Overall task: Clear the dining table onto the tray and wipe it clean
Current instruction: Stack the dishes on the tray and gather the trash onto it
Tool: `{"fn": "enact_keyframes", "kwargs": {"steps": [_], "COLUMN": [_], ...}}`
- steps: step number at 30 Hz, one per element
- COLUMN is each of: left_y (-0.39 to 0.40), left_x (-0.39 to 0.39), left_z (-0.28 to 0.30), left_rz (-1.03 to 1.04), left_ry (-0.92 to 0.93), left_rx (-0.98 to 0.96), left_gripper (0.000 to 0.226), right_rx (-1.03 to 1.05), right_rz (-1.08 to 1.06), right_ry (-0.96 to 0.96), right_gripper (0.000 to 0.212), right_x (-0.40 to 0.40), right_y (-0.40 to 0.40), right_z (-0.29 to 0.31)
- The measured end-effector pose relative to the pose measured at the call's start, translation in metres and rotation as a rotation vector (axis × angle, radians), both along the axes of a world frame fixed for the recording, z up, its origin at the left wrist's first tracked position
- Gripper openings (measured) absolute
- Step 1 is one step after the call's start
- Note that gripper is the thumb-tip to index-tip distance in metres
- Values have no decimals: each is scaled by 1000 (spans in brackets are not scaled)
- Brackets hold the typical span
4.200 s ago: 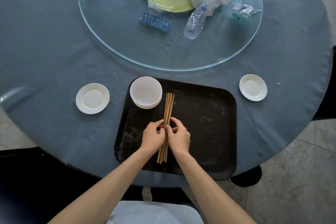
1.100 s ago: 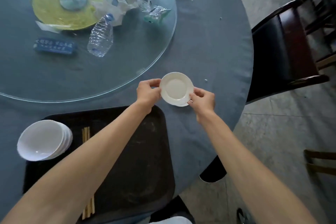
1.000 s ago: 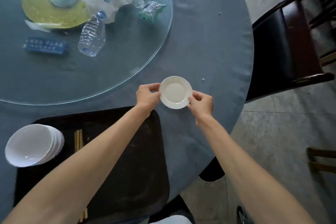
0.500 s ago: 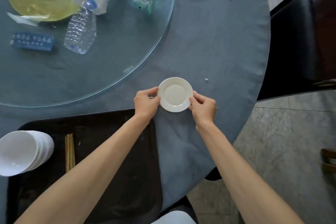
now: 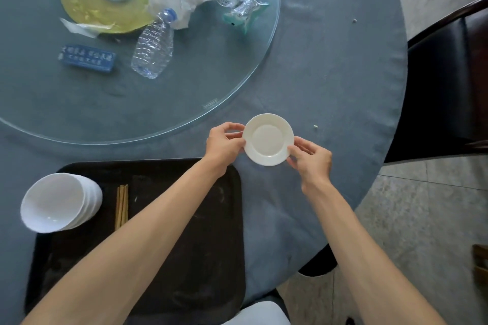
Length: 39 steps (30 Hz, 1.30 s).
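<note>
1. The tray [image 5: 184,258] is lying on the table [image 5: 330,74] to your left of the saucer, and the left hand is nearer it.
2. The saucer [image 5: 268,139] is sitting level just past the tray's far right corner.
3. Your left hand [image 5: 224,140] and right hand [image 5: 311,158] are pinching its opposite rims, fingers curled.

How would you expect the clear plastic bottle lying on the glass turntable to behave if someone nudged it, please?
The bottle lies on its side on smooth glass, so it would probably roll. It looks nearly empty, so likely light and easily sent skidding. Its thin ribbed wall would probably dent under a firm squeeze.
</note>
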<state>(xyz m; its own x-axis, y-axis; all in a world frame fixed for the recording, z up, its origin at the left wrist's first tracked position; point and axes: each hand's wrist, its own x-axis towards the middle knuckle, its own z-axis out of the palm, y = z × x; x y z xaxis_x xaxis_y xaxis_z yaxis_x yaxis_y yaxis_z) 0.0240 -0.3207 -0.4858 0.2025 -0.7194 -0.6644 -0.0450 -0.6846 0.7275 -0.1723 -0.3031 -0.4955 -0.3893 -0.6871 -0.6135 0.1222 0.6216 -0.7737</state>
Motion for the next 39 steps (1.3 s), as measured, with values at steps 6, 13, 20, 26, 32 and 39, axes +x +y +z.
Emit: {"fn": "enact_keyframes", "kwargs": {"steps": [6, 13, 20, 26, 32, 39], "left_y": [17, 74, 179, 284, 355, 380], "left_x": [46, 123, 211, 270, 307, 337], "left_z": [50, 120, 154, 129, 67, 13], "left_rz": [65, 168, 327, 464, 546, 534], "left_ry": [44, 36, 53, 54, -17, 58], "left_rx": [-130, -264, -295, -235, -66, 117], "left_gripper": [33, 29, 28, 29, 30, 14], "right_rx": [-92, -166, -128, -65, 119, 195], "right_rz": [73, 189, 344, 496, 594, 654], "right_ry": [-106, -175, -153, -30, 40, 207], "right_gripper": [29, 27, 26, 21, 23, 22], "right_x": [38, 119, 209, 280, 330, 355], "right_y": [4, 30, 105, 182, 240, 268], "right_z": [52, 118, 149, 128, 68, 23]}}
